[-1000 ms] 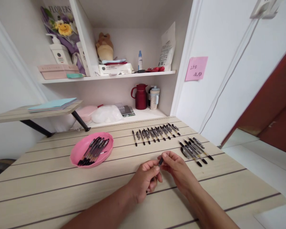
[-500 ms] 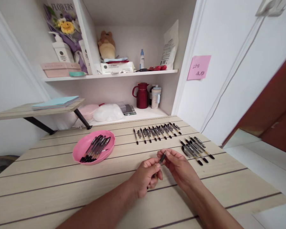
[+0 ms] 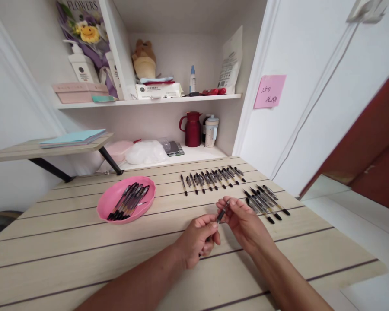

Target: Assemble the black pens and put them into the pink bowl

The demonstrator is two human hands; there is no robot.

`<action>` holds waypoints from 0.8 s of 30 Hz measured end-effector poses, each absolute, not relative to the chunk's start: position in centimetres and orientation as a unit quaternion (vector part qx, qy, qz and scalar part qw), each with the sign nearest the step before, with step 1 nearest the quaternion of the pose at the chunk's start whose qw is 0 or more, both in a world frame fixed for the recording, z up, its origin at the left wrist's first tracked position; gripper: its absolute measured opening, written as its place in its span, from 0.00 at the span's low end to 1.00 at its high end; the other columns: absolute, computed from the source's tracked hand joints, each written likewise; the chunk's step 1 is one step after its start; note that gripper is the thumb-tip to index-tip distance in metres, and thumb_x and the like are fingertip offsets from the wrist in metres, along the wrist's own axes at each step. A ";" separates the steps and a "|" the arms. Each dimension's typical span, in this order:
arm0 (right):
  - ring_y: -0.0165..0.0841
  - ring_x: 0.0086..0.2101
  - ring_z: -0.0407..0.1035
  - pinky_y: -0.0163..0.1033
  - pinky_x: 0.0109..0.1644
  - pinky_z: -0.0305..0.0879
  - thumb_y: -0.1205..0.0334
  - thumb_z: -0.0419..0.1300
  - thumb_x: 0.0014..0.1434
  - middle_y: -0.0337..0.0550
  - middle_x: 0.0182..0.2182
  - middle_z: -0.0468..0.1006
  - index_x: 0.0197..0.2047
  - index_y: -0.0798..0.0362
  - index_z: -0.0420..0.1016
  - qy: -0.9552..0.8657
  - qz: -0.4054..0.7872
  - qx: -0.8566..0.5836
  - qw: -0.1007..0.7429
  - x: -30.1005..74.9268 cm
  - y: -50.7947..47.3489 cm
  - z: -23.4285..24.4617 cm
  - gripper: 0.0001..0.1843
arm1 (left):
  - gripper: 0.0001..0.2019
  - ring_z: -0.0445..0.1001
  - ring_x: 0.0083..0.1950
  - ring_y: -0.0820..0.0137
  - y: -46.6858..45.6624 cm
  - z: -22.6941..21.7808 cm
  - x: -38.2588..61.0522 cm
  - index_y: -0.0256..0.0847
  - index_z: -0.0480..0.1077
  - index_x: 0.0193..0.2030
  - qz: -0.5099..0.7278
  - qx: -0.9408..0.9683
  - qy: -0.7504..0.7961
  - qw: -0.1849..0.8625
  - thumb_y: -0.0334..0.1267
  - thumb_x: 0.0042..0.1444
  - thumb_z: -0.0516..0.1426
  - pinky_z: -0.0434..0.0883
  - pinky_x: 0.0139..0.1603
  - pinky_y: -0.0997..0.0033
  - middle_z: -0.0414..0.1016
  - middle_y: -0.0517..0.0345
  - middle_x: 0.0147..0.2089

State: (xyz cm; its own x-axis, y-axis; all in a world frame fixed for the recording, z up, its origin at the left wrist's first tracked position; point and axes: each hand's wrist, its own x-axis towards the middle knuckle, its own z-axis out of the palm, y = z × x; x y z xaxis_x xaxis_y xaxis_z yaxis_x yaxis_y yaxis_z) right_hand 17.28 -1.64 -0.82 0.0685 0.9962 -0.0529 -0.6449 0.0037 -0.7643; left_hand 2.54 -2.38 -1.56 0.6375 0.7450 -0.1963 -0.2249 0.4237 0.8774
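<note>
Between both hands, above the front middle of the table, is a black gel pen (image 3: 221,215), its tip end pointing up and away. My left hand (image 3: 198,241) is closed around its barrel, and the rear end shows darkly below the palm. The thumb and fingers of my right hand (image 3: 244,221) pinch at the tip end; the very tip is partly hidden by them. Beyond the hands lies a row of uncapped pens with loose caps (image 3: 210,180). A second group of pens and caps (image 3: 266,203) lies just right of my right hand.
A pink bowl (image 3: 103,207) with several pens stands on the slatted table (image 3: 68,259) at the left. Behind, a small raised shelf (image 3: 84,149) on black legs holds papers. A white cabinet bears a red jug (image 3: 192,130) and a cup (image 3: 211,131).
My right fingers have slid up along the pen to its tip, baring more of the dark grip. My left hand keeps its hold. The view has shifted slightly.
</note>
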 end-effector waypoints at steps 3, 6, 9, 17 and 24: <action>0.27 0.32 0.70 0.33 0.36 0.67 0.57 0.66 0.42 0.38 0.28 0.76 0.34 0.51 0.73 -0.262 0.577 -0.347 0.691 18.7 -1.4 -0.2 0.14 | 0.18 0.47 0.12 0.86 -2.4 -1.5 2.4 0.39 0.64 0.48 0.304 0.430 0.303 0.794 0.44 0.51 0.54 0.41 0.13 0.81 0.63 0.65 0.22; 0.28 0.29 0.70 0.33 0.33 0.67 0.57 0.66 0.41 0.38 0.25 0.75 0.35 0.53 0.74 -0.307 0.483 -0.453 0.684 21.5 -1.6 -0.1 0.16 | 0.20 0.47 0.13 0.86 -2.4 -1.4 2.3 0.40 0.63 0.50 0.303 0.424 0.309 0.796 0.43 0.51 0.54 0.40 0.13 0.81 0.64 0.65 0.22; 0.31 0.26 0.70 0.34 0.28 0.65 0.55 0.65 0.40 0.43 0.24 0.76 0.33 0.57 0.75 -0.372 0.336 -0.601 0.623 25.1 -2.3 -0.8 0.17 | 0.20 0.47 0.13 0.86 -2.3 -1.2 2.2 0.40 0.63 0.51 0.297 0.423 0.311 0.798 0.43 0.51 0.55 0.40 0.14 0.81 0.63 0.65 0.22; 0.36 0.30 0.71 0.38 0.34 0.62 0.56 0.55 0.49 0.43 0.28 0.78 0.34 0.52 0.75 -0.545 0.073 -0.763 0.341 29.2 -4.2 -2.5 0.13 | 0.20 0.48 0.13 0.86 -2.3 -1.3 2.3 0.39 0.63 0.51 0.296 0.429 0.302 0.798 0.42 0.52 0.54 0.41 0.14 0.81 0.64 0.64 0.23; 0.32 0.30 0.68 0.34 0.27 0.53 0.59 0.50 0.54 0.40 0.35 0.74 0.32 0.46 0.74 -0.627 -0.063 -0.760 0.155 27.6 -3.9 -2.3 0.11 | 0.20 0.48 0.13 0.85 -2.3 -1.1 2.3 0.39 0.62 0.51 0.294 0.434 0.304 0.796 0.42 0.51 0.54 0.41 0.13 0.81 0.64 0.64 0.23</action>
